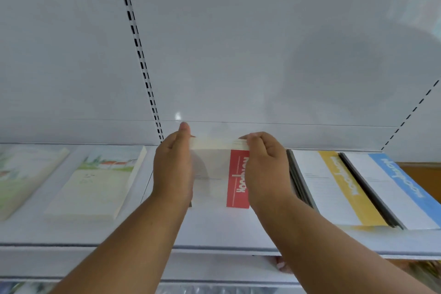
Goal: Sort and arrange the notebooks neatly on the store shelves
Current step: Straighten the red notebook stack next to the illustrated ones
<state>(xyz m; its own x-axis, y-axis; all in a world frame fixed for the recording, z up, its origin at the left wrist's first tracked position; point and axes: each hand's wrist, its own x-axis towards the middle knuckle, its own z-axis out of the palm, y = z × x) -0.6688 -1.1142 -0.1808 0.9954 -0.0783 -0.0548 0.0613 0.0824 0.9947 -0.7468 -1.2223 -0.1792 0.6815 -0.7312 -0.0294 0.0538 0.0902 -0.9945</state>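
- While I square the red notebook stack (236,174) on the shelf (214,229), my left hand (173,164) lies flat-fingered against its left edge.
- My right hand (265,162) curls over the far right corner, pinching it, to line edges up.
- Yellow stack (334,184) and blue stack (391,186) lie just right; pale picture-cover pads (95,186) left.

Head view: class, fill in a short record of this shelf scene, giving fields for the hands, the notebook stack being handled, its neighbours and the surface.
left hand: flat against the left side of the red-band stack
right hand: fingers curled on the stack's top right edge
red-band stack: lies between both hands on the shelf
yellow-band stack: right of it
blue-band stack: far right
landscape-cover stack: to the left
shelf: white
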